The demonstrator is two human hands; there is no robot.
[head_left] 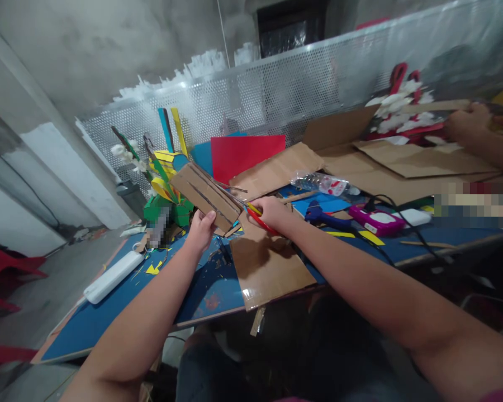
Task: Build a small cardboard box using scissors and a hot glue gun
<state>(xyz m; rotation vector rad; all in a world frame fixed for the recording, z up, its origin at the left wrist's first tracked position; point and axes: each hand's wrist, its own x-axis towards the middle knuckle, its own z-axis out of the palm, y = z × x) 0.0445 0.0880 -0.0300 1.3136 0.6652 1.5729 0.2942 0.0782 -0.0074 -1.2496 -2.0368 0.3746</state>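
My left hand (202,229) grips a folded piece of cardboard (205,195) by its lower edge, thumb on the near face. Dark lines run along that face. In my right hand (272,212) is a pair of scissors (262,223) with red and yellow handles. Its blades point up and left to the right edge of the held cardboard; whether they are cutting into it I cannot tell. Below my right hand a flat cardboard sheet (272,273) lies on the blue table (209,301) and juts over its front edge.
Behind stand a red sheet (247,162), cardboard pieces (280,170) and a plastic bottle (322,183). A blue glue gun (324,218) and a purple box (377,220) with cables lie right. A white power strip (113,276) sits left. Another person's hand (469,123) holds a cardboard strip.
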